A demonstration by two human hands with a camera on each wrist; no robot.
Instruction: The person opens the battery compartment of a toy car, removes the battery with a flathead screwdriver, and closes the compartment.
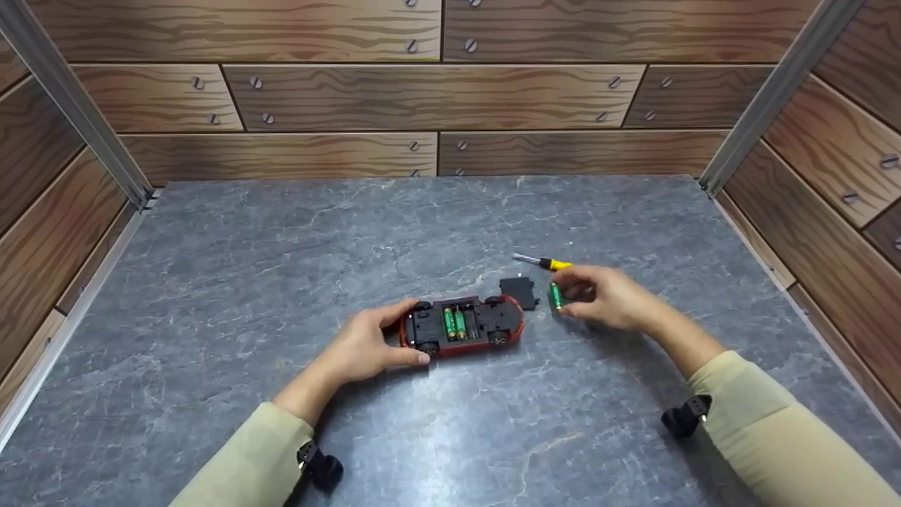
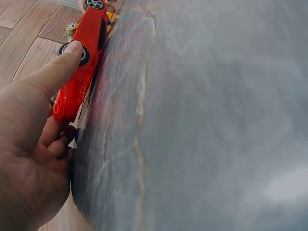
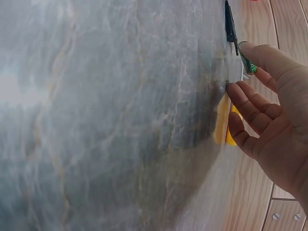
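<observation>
A red toy car (image 1: 464,327) lies upside down on the table, its black underside up. Two green batteries (image 1: 455,322) sit side by side in its open battery compartment, with a bare slot to their right. My left hand (image 1: 362,345) grips the car's left end, thumb on the near side and fingers on the far side; the left wrist view shows the thumb over a wheel (image 2: 82,55). To the right of the car, my right hand (image 1: 609,299) pinches another green battery (image 1: 555,296) between thumb and fingertips, holding it close over the table.
The black battery cover (image 1: 518,292) lies just beyond the car's right end. Behind it is a screwdriver (image 1: 545,263) with a yellow and black handle, partly hidden by the right hand. Wood-patterned walls (image 1: 436,98) border the grey marbled table (image 1: 281,232).
</observation>
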